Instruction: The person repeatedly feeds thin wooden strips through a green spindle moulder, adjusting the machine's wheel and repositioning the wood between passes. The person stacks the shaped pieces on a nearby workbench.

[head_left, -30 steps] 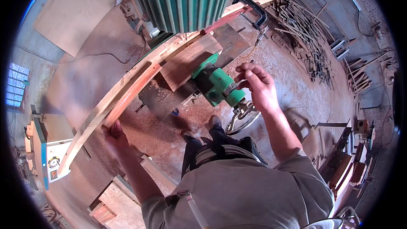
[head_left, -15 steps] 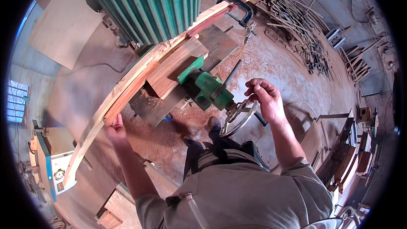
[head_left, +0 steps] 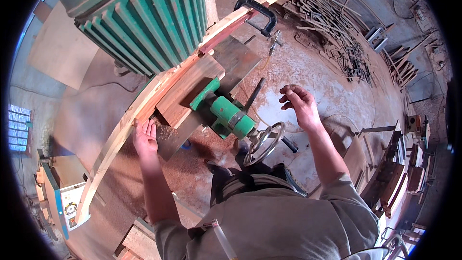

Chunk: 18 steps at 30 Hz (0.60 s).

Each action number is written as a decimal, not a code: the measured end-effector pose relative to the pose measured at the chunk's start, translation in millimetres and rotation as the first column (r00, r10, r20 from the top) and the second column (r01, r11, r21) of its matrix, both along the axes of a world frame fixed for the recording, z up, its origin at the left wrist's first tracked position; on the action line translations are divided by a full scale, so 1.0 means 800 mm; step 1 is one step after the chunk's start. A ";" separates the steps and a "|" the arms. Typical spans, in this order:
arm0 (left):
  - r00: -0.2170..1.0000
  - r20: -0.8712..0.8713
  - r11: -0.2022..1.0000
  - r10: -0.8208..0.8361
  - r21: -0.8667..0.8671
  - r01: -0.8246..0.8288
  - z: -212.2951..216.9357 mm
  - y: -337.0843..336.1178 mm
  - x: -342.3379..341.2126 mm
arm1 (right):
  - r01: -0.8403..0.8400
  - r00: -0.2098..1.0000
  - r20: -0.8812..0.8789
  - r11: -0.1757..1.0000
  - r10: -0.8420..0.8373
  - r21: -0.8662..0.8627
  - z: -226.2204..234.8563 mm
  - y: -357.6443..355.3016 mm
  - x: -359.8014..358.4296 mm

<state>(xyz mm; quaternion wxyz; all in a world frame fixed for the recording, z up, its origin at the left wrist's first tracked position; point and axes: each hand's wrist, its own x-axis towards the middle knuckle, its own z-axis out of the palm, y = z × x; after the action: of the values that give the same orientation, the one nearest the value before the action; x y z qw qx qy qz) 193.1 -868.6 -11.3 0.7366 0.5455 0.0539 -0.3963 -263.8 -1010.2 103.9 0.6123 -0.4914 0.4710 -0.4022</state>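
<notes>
Closest to your head, the ribbed green motor (head_left: 149, 24) hangs over the work and hides part of it. Your right hand (head_left: 298, 104) is raised in the air beyond the handwheel (head_left: 262, 142), its fingers loosely curled; you touch neither wheel nor wood with it, and I cannot tell whether anything small is pinched there. Your left hand (head_left: 145, 137) is palm up with the fingers loosely spread, the tips at the near edge of the long wooden beam (head_left: 153, 88), probably to steady or feel it; firm contact is unclear.

The beam runs in front of you from lower left to upper right, passing under the motor. On your side of it, the green screw clamp (head_left: 233, 118) has its plate against a wood block (head_left: 190, 91), which seems to spread the pressure onto the beam. Farther along, a black C-clamp (head_left: 260, 7) straddles the beam and a reddish strip (head_left: 226, 38), apparently to bind them together.

At the beam's left end, a box-shaped machine (head_left: 72, 202) carries a dial; any marks on its panel are too small to read. No brand or label is legible elsewhere.
</notes>
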 end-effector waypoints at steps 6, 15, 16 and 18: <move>0.999 0.033 0.997 -0.005 0.076 0.002 0.007 -0.018 -0.017 | 0.047 0.989 -0.142 0.998 -0.052 -0.035 -0.060 -0.035 0.013; 0.990 0.102 0.972 -0.097 0.223 0.072 0.014 -0.021 -0.022 | -0.091 0.798 0.528 0.807 -0.291 0.583 -0.068 -0.083 0.089; 0.989 0.113 0.968 -0.096 0.241 0.066 0.016 -0.019 -0.023 | -0.064 0.812 0.528 0.861 -0.248 0.504 -0.048 -0.082 0.102; 0.992 0.109 0.974 -0.060 0.223 0.035 0.021 -0.017 -0.024 | -0.324 0.761 0.643 0.909 0.085 0.263 -0.010 -0.077 0.127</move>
<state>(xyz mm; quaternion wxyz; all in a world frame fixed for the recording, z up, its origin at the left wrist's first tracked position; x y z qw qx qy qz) 173.8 -882.4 5.3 0.6636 0.6469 0.0421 -0.3734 -162.3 -1071.8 95.8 0.8521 -0.2612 0.2520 -0.3771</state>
